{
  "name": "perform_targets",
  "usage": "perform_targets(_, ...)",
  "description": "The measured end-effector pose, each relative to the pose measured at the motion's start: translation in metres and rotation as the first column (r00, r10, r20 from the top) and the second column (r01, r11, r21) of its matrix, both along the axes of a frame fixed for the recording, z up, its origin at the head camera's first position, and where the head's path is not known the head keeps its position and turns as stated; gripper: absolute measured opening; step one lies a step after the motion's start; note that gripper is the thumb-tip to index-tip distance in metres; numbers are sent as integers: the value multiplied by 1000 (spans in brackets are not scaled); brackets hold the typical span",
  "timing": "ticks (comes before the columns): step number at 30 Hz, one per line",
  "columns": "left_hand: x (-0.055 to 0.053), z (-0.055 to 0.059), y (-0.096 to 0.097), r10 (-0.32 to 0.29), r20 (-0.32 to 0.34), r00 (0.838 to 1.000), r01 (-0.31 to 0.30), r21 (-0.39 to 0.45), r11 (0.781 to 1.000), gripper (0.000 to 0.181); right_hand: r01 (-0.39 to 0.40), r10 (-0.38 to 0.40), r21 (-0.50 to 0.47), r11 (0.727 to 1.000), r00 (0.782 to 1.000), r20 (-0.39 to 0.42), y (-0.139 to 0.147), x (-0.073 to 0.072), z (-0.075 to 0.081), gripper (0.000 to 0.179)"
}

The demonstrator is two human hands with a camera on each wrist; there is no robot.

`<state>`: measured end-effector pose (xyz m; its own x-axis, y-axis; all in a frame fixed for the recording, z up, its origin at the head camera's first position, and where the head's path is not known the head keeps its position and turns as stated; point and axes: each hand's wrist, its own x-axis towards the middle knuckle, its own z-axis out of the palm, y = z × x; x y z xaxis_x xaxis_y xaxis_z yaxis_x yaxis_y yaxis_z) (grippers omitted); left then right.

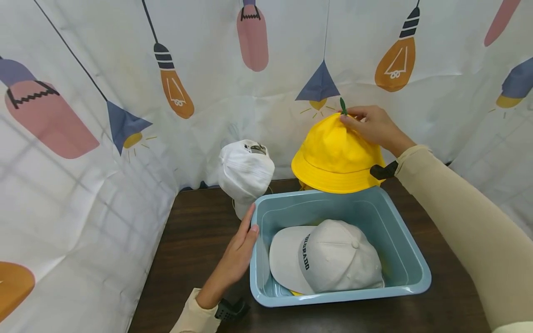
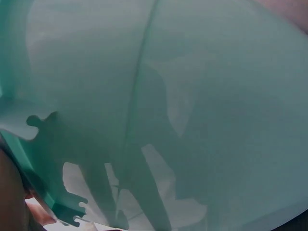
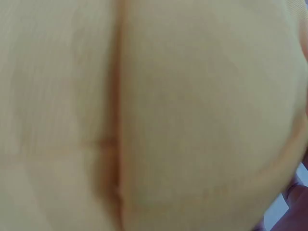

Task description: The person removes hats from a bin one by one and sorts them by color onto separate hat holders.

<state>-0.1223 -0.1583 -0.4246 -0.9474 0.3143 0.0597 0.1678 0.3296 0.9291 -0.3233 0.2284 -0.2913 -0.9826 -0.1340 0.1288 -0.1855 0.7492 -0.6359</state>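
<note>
My right hand (image 1: 374,125) pinches the crown of a yellow bucket hat (image 1: 333,148) near the green leaf-like stem on its top. The hat hangs over the far rim of a light blue plastic basin (image 1: 416,259); its yellow cloth (image 3: 207,106) fills the right wrist view. On the basin's left rim rests my left hand (image 1: 237,252), its index finger straight along the outside and its thumb at the edge. The basin's outer wall (image 2: 216,120) fills the left wrist view. Inside the basin lies a pale grey baseball cap (image 1: 343,256) with dark lettering, brim to the left.
A white cap (image 1: 245,171) stands behind the basin's left corner, close to the patterned curtain (image 1: 200,106). The curtain surrounds the dark wooden table (image 1: 195,240) at the back and sides. A bit of yellow shows beneath the grey cap.
</note>
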Motion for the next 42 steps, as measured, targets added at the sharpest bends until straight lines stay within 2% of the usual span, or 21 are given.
perform_targets(3,-1,3,-2,-13,3,1000,13,-38,999,61,-4,4,5,1000,1000,-7,8,4,1,70)
perform_targets(6,-2,10,-4,-22,-4,1000,21,-98,995,62,-11,11,11,1000,999,-36,18,10,4,68)
perform_targets(10,-5,30,-7,-2,-65,998,-11,-201,980,63,-9,12,36,999,997,-70,32,21,8,65)
perform_targets(12,-9,43,-7,4,-128,992,-36,-243,969,63,-1,4,43,999,997,-71,39,27,9,66)
perform_targets(15,-18,63,-6,8,-229,973,-78,-297,952,62,8,-5,52,999,998,-57,48,34,9,68)
perform_targets(18,-30,83,-3,-4,-308,951,-98,-315,944,59,11,-6,70,997,998,-66,54,43,6,67)
perform_targets(21,-43,99,3,-38,-330,943,-84,-347,934,60,10,-2,89,996,996,-92,58,54,3,64)
perform_targets(24,-57,110,13,-82,-311,947,-48,-390,920,67,11,0,99,995,994,-111,58,63,0,62)
perform_targets(29,-80,119,39,-134,-249,959,8,-452,892,81,15,-5,106,994,996,-90,60,76,-8,65)
perform_targets(35,-105,118,70,-173,-187,967,59,-494,868,87,32,-22,119,992,996,-86,63,83,-24,69)
perform_targets(39,-122,115,88,-207,-197,958,83,-502,861,84,46,-38,110,993,997,-70,66,84,-33,73)
perform_targets(42,-135,114,99,-262,-219,940,125,-493,861,70,60,-55,107,992,997,-48,70,83,-40,75)
